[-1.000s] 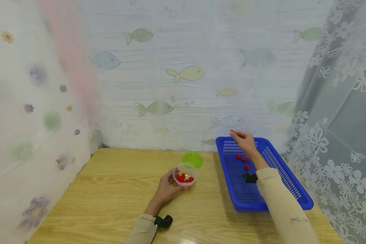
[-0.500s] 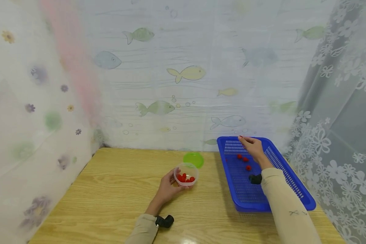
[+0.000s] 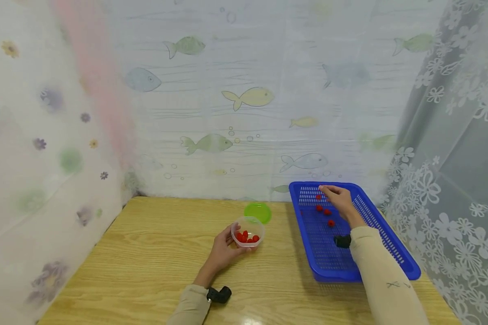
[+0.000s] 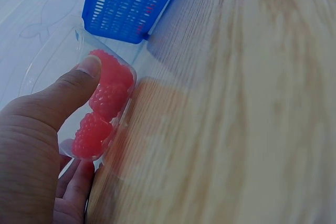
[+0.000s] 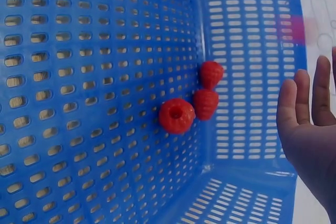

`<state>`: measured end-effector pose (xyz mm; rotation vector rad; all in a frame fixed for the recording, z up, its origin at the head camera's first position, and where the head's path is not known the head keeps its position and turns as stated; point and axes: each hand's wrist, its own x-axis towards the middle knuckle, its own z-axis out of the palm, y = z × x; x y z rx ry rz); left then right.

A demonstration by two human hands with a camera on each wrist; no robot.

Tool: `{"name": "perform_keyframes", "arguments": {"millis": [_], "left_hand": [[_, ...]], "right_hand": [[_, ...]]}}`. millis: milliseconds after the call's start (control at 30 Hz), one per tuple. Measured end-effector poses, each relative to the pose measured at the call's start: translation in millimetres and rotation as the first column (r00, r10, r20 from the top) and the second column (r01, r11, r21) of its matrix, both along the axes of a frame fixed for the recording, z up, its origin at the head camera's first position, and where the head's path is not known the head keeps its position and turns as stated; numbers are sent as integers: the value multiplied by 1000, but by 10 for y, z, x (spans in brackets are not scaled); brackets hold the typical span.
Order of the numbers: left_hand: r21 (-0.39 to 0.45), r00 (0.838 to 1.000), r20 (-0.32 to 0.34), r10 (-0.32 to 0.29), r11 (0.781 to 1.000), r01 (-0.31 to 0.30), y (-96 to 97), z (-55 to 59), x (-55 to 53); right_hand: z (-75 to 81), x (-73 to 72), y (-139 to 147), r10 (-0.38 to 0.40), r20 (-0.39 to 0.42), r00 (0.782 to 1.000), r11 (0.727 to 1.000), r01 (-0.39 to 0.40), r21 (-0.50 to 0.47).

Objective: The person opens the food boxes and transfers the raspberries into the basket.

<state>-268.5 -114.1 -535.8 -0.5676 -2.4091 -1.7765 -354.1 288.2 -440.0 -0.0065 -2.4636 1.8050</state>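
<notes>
My left hand (image 3: 223,247) grips a small clear plastic tub (image 3: 249,220) on the table, thumb on the near side. Several red raspberries (image 4: 108,100) lie at the bottom of the tub. Above the far end of a blue plastic basket (image 3: 304,243), my right hand (image 3: 338,198) has its fingers straightened, holding nothing. Just below those fingers a raspberry (image 3: 318,197) is in mid-air, blurred in the right wrist view. Inside the basket rest several more raspberries, including one (image 5: 177,116) on the floor and a pair (image 5: 211,74) by the end wall.
Behind the tub lies a round green lid (image 3: 258,212). All of it stands on a wood-grain table (image 3: 158,234). A fish-patterned curtain (image 3: 244,113) hangs along the back edge, with a flowered sheer curtain (image 3: 463,234) to the right of the basket.
My right hand has moved right and down over the basket and let go of a raspberry, which is dropping. The left hand and tub hold their place.
</notes>
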Motion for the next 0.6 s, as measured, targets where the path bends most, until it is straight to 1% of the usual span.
{"name": "perform_keyframes", "arguments": {"millis": [167, 233, 300, 367, 433, 533, 567, 600], "left_hand": [[-8, 1000, 12, 11, 1000, -11, 4, 2, 6], [-11, 1000, -2, 7, 1000, -7, 2, -1, 6], [-10, 1000, -10, 4, 1000, -4, -2, -3, 3], [-5, 1000, -24, 0, 1000, 0, -6, -4, 1], [2, 999, -35, -5, 1000, 5, -6, -2, 0], [29, 1000, -30, -7, 1000, 8, 5, 3, 7], [35, 1000, -22, -3, 999, 4, 20, 37, 30], [40, 1000, -15, -2, 999, 3, 32, 83, 61]], "right_hand": [[24, 0, 15, -1, 8, 1000, 1000, 1, -12], [60, -14, -4, 3, 5, 1000, 1000, -3, -18], [130, -26, -59, 14, 1, 1000, 999, -14, -33], [224, -36, -148, 40, -19, 999, 998, -41, -41], [349, -30, -270, 71, -46, 996, 996, -74, -56], [554, 3, -490, 123, -109, 986, 989, -131, -64], [622, 17, -567, 140, -132, 981, 986, -150, -70], [721, 66, -655, 150, -142, 979, 983, -162, -80]]}}
